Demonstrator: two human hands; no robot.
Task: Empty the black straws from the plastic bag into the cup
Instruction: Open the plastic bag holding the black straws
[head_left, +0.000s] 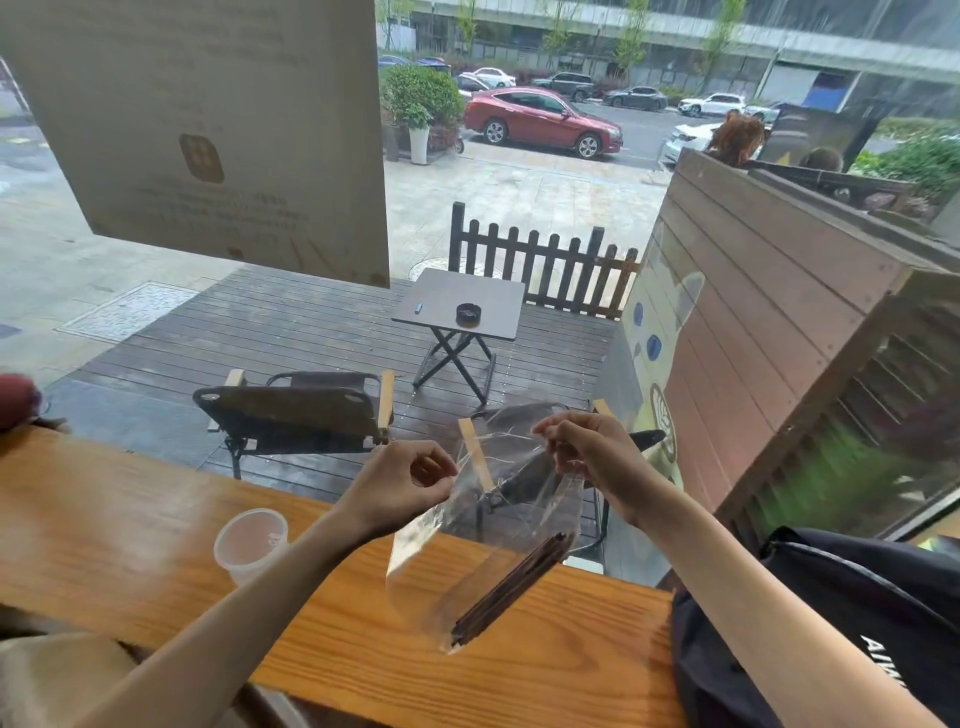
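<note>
A clear plastic bag (441, 540) hangs above the wooden counter (130, 535), held up between both hands. My left hand (410, 478) pinches the bag's top edge on the left. My right hand (587, 457) pinches the top edge on the right, a little higher. A bundle of black straws (511, 590) lies slanted in the bag's lower right corner, its low end near the counter. A translucent plastic cup (252, 543) stands upright on the counter, left of my left forearm and apart from the bag.
A black bag (810, 623) lies at the counter's right end. A window runs along the counter's far edge, with folding chairs (296, 410) and a small table (462, 306) on the deck outside. A dark red object (15, 400) sits at far left.
</note>
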